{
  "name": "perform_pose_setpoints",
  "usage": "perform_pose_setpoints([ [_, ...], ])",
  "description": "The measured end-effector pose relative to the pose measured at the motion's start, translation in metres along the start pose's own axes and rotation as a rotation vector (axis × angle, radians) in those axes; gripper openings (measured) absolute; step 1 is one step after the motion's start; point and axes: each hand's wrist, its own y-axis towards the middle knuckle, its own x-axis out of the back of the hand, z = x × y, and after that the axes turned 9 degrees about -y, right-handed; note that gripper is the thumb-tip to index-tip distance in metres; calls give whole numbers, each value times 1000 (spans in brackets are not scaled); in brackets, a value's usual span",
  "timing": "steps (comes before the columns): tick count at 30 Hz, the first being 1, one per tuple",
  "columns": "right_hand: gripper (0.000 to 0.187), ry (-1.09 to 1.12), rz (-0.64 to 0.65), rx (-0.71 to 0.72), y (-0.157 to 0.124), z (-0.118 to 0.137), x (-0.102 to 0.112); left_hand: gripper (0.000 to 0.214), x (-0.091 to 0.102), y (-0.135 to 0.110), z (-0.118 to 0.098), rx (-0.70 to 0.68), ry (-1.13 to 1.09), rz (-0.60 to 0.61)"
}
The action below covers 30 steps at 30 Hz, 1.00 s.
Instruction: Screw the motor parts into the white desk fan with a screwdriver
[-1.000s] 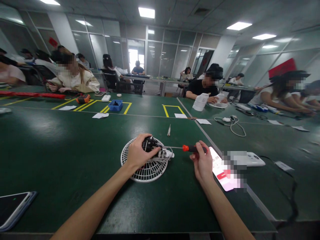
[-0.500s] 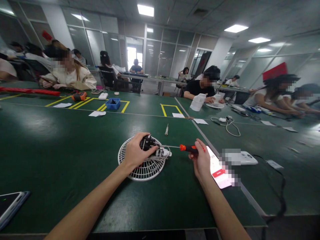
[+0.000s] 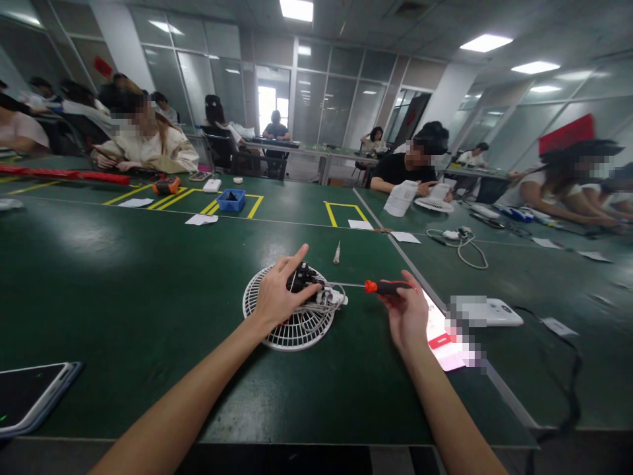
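A white round fan grille [image 3: 297, 338] lies on the green table, with a black fan motor [image 3: 297, 280] and a bundle of pale wires [image 3: 324, 307] on top. My left hand [image 3: 274, 293] is wrapped over the motor from the left, its thumb across the near side and its index finger raised. In my right hand [image 3: 408, 320] is a screwdriver [image 3: 390, 287] with a red and black handle, held level in the fingers. Its shaft points left and reaches the motor assembly, but where the tip sits is hard to make out.
Beyond the grille lies a small pointed whitish piece [image 3: 337, 253]. A lit phone [image 3: 448, 353] is by my right wrist, another phone [image 3: 37, 396] at left. Farther off are a blue bin [image 3: 231, 200], paper slips and a white cable [image 3: 469, 251]. Several people sit around the tables.
My left index finger has lifted off the motor and now points up. My right fingers have loosened and straightened along the screwdriver handle. The whole view has shifted slightly.
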Motion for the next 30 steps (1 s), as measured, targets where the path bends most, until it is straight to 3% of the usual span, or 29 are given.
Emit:
perform_pose_setpoints([
  [5,63,-156,-41,4,-1,-1,-2,58,0,0,1,16,-8,14],
  [12,41,37,106,-82,2,0,3,47,2,2,-4,21,-33,10],
  [15,46,43,123,-56,0,2,2,48,3,2,-5,16,-21,10],
  [19,57,-56,38,-21,-1,0,-3,48,2,2,-4,10,-27,8],
  [23,55,-106,28,-60,-2,-3,-4,51,2,1,-3,13,-33,3],
  [27,57,13,58,-57,-1,-2,-2,65,6,4,-4,37,17,80],
  [30,60,45,49,-42,-1,0,0,61,10,8,-6,65,32,150],
])
